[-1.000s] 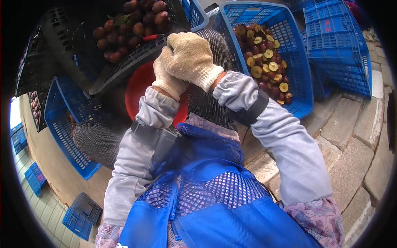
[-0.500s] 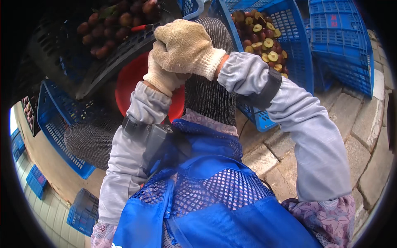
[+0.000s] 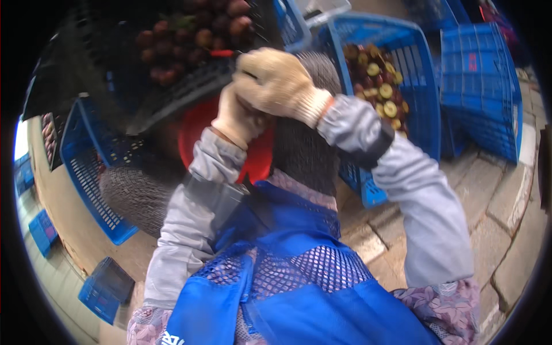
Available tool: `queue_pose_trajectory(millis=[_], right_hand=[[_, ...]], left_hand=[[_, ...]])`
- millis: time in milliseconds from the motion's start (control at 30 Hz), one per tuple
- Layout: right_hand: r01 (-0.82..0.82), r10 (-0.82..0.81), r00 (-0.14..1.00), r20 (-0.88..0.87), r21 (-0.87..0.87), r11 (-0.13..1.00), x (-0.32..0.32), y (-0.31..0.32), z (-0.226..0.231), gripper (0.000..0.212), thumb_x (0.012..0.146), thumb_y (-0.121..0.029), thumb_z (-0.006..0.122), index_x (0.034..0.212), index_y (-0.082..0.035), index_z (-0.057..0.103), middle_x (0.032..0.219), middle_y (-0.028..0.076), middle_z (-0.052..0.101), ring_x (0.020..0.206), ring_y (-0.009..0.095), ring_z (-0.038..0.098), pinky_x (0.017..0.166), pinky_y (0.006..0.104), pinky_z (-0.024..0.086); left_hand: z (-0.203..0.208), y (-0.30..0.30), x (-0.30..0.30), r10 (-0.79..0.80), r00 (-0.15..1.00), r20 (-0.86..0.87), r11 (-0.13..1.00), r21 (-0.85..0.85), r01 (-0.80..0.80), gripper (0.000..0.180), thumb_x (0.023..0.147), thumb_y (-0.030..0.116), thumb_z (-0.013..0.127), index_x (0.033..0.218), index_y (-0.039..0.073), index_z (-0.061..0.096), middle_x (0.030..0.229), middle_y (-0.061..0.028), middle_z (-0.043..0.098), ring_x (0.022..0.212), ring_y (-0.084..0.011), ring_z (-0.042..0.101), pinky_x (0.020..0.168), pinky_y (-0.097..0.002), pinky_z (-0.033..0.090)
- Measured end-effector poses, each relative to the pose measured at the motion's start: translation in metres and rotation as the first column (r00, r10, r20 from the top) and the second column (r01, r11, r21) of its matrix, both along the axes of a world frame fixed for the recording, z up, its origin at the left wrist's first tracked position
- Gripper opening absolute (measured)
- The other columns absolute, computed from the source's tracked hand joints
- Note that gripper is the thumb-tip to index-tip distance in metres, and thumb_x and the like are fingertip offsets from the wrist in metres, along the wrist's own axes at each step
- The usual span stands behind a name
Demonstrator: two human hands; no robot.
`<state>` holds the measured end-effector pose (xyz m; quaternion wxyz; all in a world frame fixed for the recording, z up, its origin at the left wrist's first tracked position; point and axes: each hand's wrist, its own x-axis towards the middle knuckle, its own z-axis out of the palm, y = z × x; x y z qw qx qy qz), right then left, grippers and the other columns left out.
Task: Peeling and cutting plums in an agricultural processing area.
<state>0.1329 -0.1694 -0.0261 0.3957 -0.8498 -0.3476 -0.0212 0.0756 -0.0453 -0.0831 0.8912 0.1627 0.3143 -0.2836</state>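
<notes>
My right hand [image 3: 276, 80], in a cream knitted glove, is closed above the lap. A slim red and black tool [image 3: 221, 53] sticks out from its fingers to the left; its kind is not clear. Pressed just under it is my gloved left hand [image 3: 234, 118], fingers curled and mostly hidden, so anything inside it cannot be made out. Below both hands a red basin [image 3: 192, 135] sits between my legs. Dark red plums [image 3: 201, 39] lie whole in a black crate [image 3: 190, 83] ahead to the left. Cut plums [image 3: 379, 86] with yellow flesh fill part of a blue crate [image 3: 422, 75] at right.
Upended blue crates [image 3: 480, 86] stand at the far right on stone paving [image 3: 454, 195]. Another blue crate [image 3: 86, 178] is beside my left knee, with smaller blue crates [image 3: 106, 290] farther left. A pale container [image 3: 325, 7] shows at the top.
The whole view has shifted, so most things appear farther right. My hands stay together, and the red and black tool has moved with the right hand, slightly toward me relative to the plums.
</notes>
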Motion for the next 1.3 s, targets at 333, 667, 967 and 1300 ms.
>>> queue_pose_trajectory(millis=[333,667,967,1300], right_hand=[[0.035,-0.098,0.986,-0.135,-0.407,0.913,0.023,0.052,0.030,0.025,0.084,-0.026,0.048,0.091,-0.007,0.063,0.080,0.017,0.063,0.082,0.032,0.062,0.075,0.0406,0.047],[-0.307,0.052,0.950,-0.309,-0.886,0.346,0.113,0.096,-0.072,0.033,0.073,-0.021,0.054,0.096,-0.002,0.067,0.097,0.020,0.065,0.093,0.033,0.063,0.078,0.0413,0.049],[-0.436,0.272,0.892,-0.361,-0.848,0.302,0.137,0.109,-0.115,0.034,0.073,-0.024,0.053,0.091,0.000,0.068,0.092,0.022,0.064,0.089,0.035,0.063,0.075,0.0418,0.049],[-0.375,0.155,0.927,-0.342,-0.875,0.306,0.120,0.124,-0.083,0.037,0.076,-0.029,0.052,0.099,-0.003,0.067,0.102,0.021,0.063,0.097,0.033,0.061,0.081,0.0411,0.048]], left_hand=[[0.050,0.082,-0.071,0.232,0.955,0.183,0.967,-0.152,-0.205,0.043,0.090,0.041,0.042,0.113,0.006,0.052,0.099,-0.0150,0.060,0.067,-0.0294,0.060,0.048,-0.0329,0.047],[0.067,0.105,-0.055,0.357,0.881,0.310,0.901,-0.361,-0.239,0.048,0.091,0.044,0.043,0.118,0.004,0.048,0.107,-0.0199,0.055,0.077,-0.0316,0.062,0.060,-0.0400,0.050],[0.066,0.114,-0.053,0.425,0.876,0.227,0.872,-0.362,-0.329,0.053,0.089,0.045,0.049,0.110,-0.003,0.050,0.099,-0.0211,0.059,0.078,-0.0340,0.063,0.062,-0.0445,0.056],[0.058,0.127,-0.073,0.482,0.845,0.234,0.870,-0.244,-0.429,0.049,0.088,0.045,0.052,0.108,0.000,0.051,0.103,-0.0212,0.057,0.081,-0.0323,0.062,0.066,-0.0416,0.053]])
